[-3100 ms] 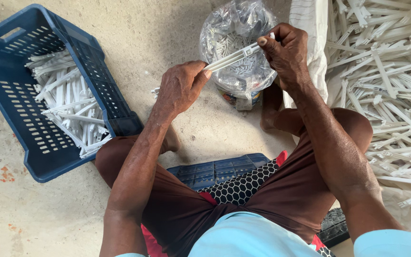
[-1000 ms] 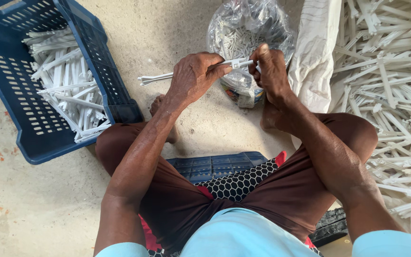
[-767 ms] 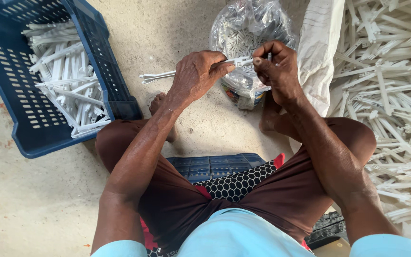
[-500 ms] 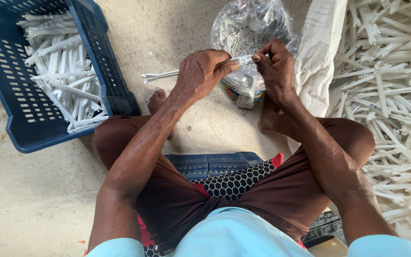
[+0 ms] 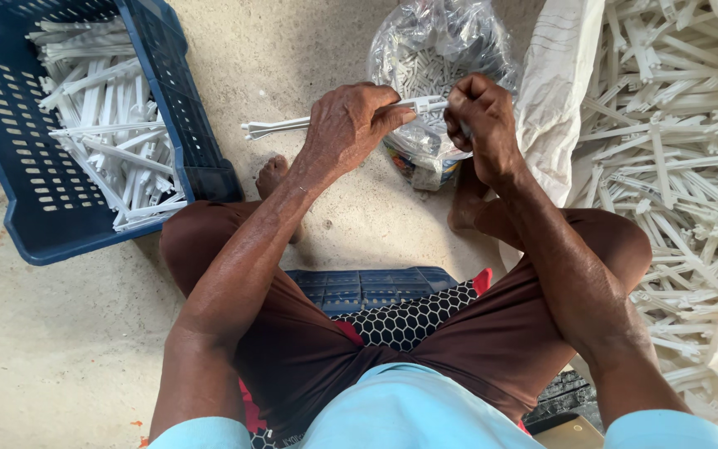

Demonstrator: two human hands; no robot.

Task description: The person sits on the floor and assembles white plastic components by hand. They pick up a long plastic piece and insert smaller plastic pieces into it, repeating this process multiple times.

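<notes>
Seated on the floor, the left hand [image 5: 344, 125] and right hand [image 5: 479, 125] each clench a grip on one white plastic strip [image 5: 280, 127] beside a blue crate [image 5: 85, 125].

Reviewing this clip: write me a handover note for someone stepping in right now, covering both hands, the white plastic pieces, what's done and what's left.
Left hand: closed around a long white plastic strip, which sticks out to its left.
Right hand: pinching the strip's other end, probably fitting a small piece; too small to tell.
Clear bag of small white parts: on the floor behind the hands.
Done: blue crate at left holds a layer of white strips.
Left: a large pile of loose white strips on the white sack at right.
</notes>
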